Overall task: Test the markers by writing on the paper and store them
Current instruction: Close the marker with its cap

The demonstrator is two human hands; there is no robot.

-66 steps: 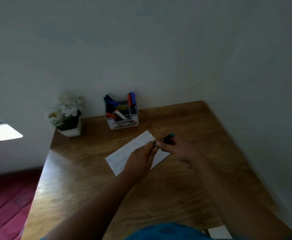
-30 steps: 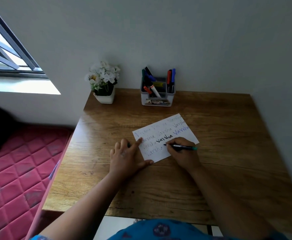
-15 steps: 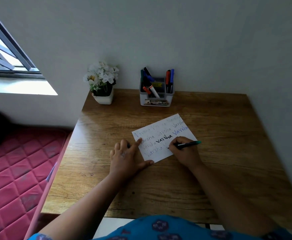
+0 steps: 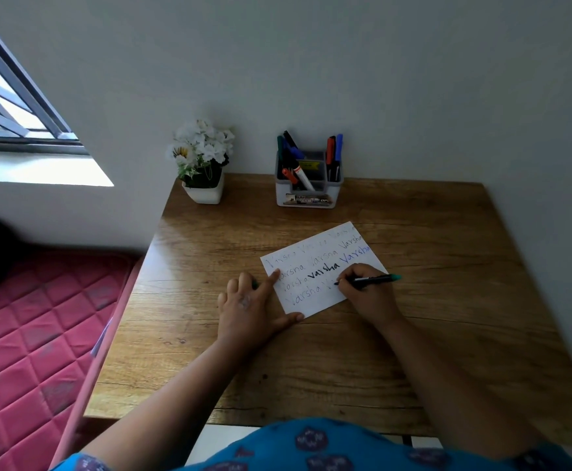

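white paper (image 4: 315, 290), brown wooden table (image 4: 430, 300), red quilted mattress (image 4: 33, 334)

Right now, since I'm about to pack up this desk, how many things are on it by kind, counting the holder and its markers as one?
Sheet of paper: 1
Flower pot: 1
Marker holder: 1
Marker, gripped by the right hand: 1
Total: 4

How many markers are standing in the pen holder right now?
About 7 visible: three in the pen holder at its left, two leaning in front, two at its right. Others may be hidden.
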